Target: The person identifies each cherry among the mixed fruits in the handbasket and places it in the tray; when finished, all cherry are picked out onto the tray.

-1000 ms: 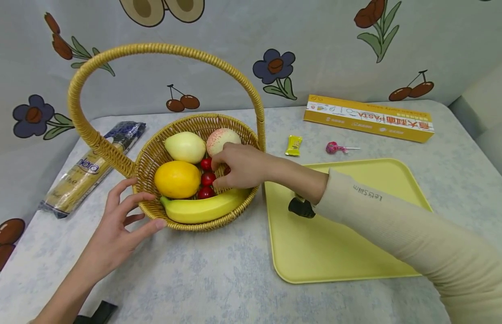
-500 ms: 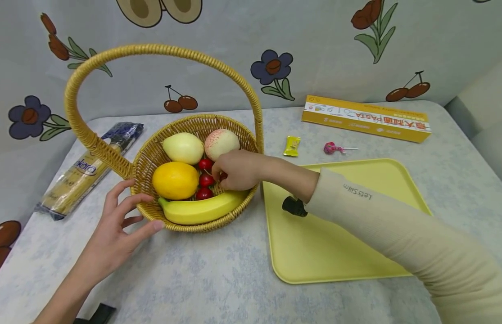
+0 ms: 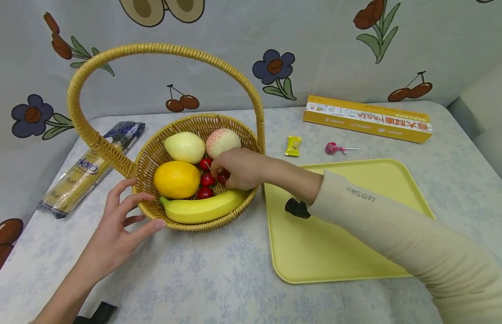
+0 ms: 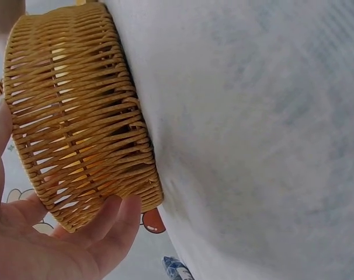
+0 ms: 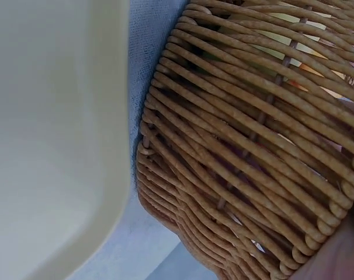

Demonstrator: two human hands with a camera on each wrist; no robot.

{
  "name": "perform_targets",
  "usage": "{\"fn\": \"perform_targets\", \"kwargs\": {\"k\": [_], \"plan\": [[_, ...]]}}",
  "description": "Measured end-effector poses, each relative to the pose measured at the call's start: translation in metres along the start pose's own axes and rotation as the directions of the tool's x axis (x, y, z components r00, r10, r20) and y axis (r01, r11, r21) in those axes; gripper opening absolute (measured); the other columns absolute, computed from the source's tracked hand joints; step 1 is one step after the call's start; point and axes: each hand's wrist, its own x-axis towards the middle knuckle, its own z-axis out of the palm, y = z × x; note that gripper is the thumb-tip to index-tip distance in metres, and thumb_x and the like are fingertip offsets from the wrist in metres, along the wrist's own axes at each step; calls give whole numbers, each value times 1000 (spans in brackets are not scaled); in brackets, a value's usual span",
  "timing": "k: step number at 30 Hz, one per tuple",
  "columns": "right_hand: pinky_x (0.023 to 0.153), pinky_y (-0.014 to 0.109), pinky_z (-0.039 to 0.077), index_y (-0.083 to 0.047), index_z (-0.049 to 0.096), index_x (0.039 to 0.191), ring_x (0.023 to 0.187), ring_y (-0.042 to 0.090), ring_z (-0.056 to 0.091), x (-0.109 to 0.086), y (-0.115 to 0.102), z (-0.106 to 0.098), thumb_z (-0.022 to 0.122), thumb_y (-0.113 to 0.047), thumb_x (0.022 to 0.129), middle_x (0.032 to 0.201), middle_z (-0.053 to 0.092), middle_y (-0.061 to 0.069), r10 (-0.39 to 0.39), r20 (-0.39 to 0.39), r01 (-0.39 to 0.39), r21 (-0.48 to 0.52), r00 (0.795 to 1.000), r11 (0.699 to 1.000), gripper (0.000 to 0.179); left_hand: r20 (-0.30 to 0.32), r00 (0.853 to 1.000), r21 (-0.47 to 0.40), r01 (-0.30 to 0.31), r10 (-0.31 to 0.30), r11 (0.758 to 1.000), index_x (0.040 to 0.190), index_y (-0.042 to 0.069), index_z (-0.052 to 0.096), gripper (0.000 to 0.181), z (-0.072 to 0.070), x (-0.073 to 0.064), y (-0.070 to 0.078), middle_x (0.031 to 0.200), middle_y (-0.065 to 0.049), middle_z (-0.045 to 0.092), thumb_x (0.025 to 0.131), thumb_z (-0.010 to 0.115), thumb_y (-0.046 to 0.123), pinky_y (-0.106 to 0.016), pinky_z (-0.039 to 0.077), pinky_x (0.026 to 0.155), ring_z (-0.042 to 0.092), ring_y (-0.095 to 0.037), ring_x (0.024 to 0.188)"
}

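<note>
A wicker basket (image 3: 202, 227) with a tall handle holds a banana (image 3: 206, 209), a yellow mango-like fruit (image 3: 177, 180), a pale pear-like fruit (image 3: 185, 147), a speckled peach (image 3: 221, 142) and several red cherries (image 3: 207, 179). My right hand (image 3: 244, 168) reaches in over the right rim, its fingers pinching a dark red cherry (image 3: 223, 176) beside the others. With thumb and fingers curved about the front left rim, my left hand (image 3: 123, 220) holds the basket. In the left wrist view, those fingertips press against the woven wall (image 4: 77, 116). The basket side (image 5: 253, 128) hides the right fingers in the right wrist view.
A yellow tray (image 3: 340, 243) lies right of the basket, under the right forearm. Behind it are a yellow-wrapped candy (image 3: 293, 146), a lollipop (image 3: 332, 148) and a pasta box (image 3: 368, 119). A bag of spaghetti (image 3: 86, 173) lies left of the basket.
The right fingers have shifted slightly among the cherries, and a dark red cherry now shows between them. The left hand and basket stay in place.
</note>
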Motion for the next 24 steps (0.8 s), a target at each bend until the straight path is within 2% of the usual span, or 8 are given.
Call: {"fn": "perform_targets", "kwargs": {"k": [3,7,16,20,24], "plan": [[78,31,45,-8,69,116,89,20,55,-3,1,1,66,-3,86,105,65,2,-17,-47,18,32,999,999,31,4,1000,-2,2,-2,1000,123,0,57,41,0,1,0,157,-13,11,90,75,16,-4,42,80,30,-41,131],[84,31,45,-9,70,112,92,18,55,-9,-1,5,68,-6,89,105,66,0,-41,-117,49,61,992,997,23,8,1000,-7,14,-14,1000,124,0,57,41,0,1,0,158,-12,10,90,75,16,-4,42,80,31,-41,131],[93,30,44,-8,70,115,101,15,56,-26,-3,11,70,-11,93,111,67,1,-99,-251,133,120,963,984,22,10,1000,-32,11,-10,999,124,-1,57,41,1,0,-1,158,-11,9,90,74,14,-5,43,80,32,-39,130],[94,28,44,-7,67,118,103,14,56,-38,-8,13,69,-14,94,114,65,1,-121,-317,178,155,941,972,26,9,1000,-30,10,-9,999,124,-1,56,41,1,0,-1,158,-11,9,91,74,14,-5,44,80,33,-39,129],[87,30,47,-8,68,116,97,13,54,-54,-12,19,68,-18,94,109,63,-2,-154,-402,241,176,903,954,23,8,1000,-23,7,-7,1000,124,0,56,41,0,-1,-1,158,-11,9,91,74,15,-6,44,80,35,-39,128]]}}
